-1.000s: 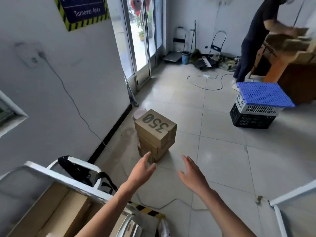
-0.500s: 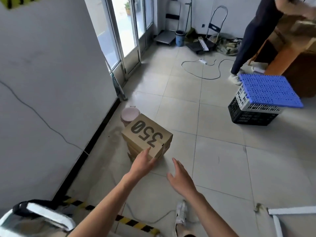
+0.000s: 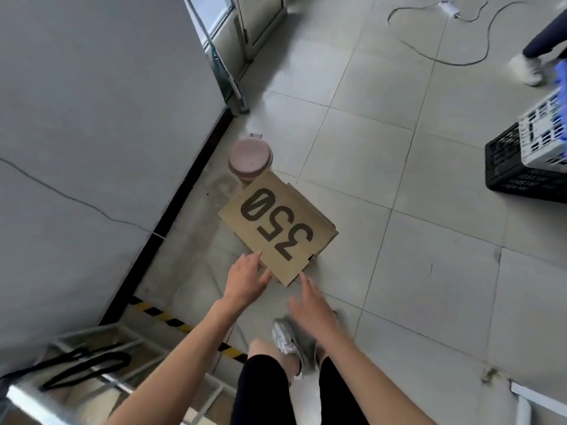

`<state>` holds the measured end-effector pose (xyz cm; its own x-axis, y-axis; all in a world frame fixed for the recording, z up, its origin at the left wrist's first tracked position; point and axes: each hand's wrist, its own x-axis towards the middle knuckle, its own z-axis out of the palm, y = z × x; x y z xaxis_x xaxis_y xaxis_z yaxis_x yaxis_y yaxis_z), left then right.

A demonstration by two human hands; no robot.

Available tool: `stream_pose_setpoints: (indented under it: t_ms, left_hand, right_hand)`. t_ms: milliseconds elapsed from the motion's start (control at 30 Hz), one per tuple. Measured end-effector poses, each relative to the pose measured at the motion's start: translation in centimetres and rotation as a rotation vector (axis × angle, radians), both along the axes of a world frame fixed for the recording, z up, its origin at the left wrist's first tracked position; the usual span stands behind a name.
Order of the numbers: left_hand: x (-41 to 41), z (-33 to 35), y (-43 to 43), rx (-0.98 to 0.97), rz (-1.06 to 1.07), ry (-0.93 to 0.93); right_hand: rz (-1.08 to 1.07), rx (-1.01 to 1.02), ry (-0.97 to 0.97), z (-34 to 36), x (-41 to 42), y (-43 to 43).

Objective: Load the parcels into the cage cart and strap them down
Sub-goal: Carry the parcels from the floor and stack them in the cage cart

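A brown cardboard parcel (image 3: 277,228) printed "350" tops a small stack of boxes on the tiled floor by the wall. My left hand (image 3: 247,279) reaches its near left edge, fingers straight, touching or almost touching it. My right hand (image 3: 310,302) is spread open just below the box's near corner, holding nothing. The white frame of the cage cart (image 3: 101,381) shows at the bottom left, with a black strap (image 3: 86,365) draped over it and cardboard inside.
A pink lidded bin (image 3: 250,157) stands right behind the parcels against the grey wall (image 3: 92,133). Black and white crates (image 3: 527,161) sit at the right edge. Another person's shoe (image 3: 526,69) and a floor cable (image 3: 460,53) lie far right. Hazard tape (image 3: 171,320) marks the floor.
I have stepped closer and looked down, so the parcel stack is now directly below. Both hands have moved forward to the top box's near edge.
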<state>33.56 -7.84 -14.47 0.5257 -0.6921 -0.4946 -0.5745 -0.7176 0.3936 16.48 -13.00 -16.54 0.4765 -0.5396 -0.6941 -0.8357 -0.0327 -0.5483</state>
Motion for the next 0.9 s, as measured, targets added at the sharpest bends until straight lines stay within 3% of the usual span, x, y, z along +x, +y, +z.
stream_pose_setpoints:
  t_ms: [333, 567, 900]
  left_hand:
    - [10.8, -11.1, -9.2, 0.038, -0.039, -0.079]
    - [20.4, -18.5, -12.9, 0.066, -0.071, -0.163]
    - [23.2, -22.3, -11.3, 0.042, 0.122, 0.219]
  right_hand:
    - [-0.286, 0.137, 0.171, -9.6, 6.0, -2.9]
    - [-0.536, 0.117, 0.155, -15.1, 9.6, -5.2]
    - [-0.579, -0.097, 0.149, -17.1, 9.7, -11.9]
